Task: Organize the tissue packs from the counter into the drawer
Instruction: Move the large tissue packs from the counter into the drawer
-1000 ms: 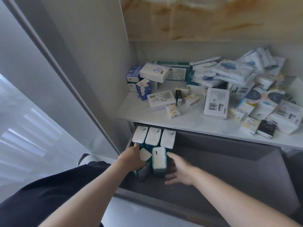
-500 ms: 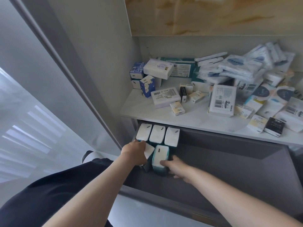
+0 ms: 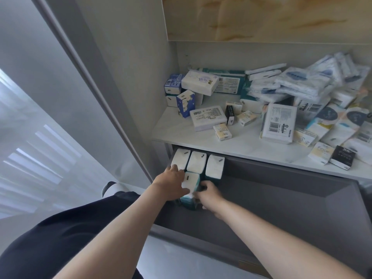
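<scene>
Grey drawer (image 3: pixel 281 198): tissue pack (image 3: pixel 191 181) upright, clamped in left hand (image 3: pixel 171 184) and right hand (image 3: pixel 210 196) grips.

Teal-white tissue packs (image 3: pixel 198 162) upright in drawer (image 3: pixel 281 198)

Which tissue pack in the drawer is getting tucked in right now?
Find the open grey drawer under the white counter and look in its back-left corner. Three white-topped packs stand in a row there. The front tissue pack is the only one showing nearer than that row.

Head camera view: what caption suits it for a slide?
Left hand and right hand hold a teal tissue pack by three standing packs in the grey drawer; more crowd the white counter.
</scene>
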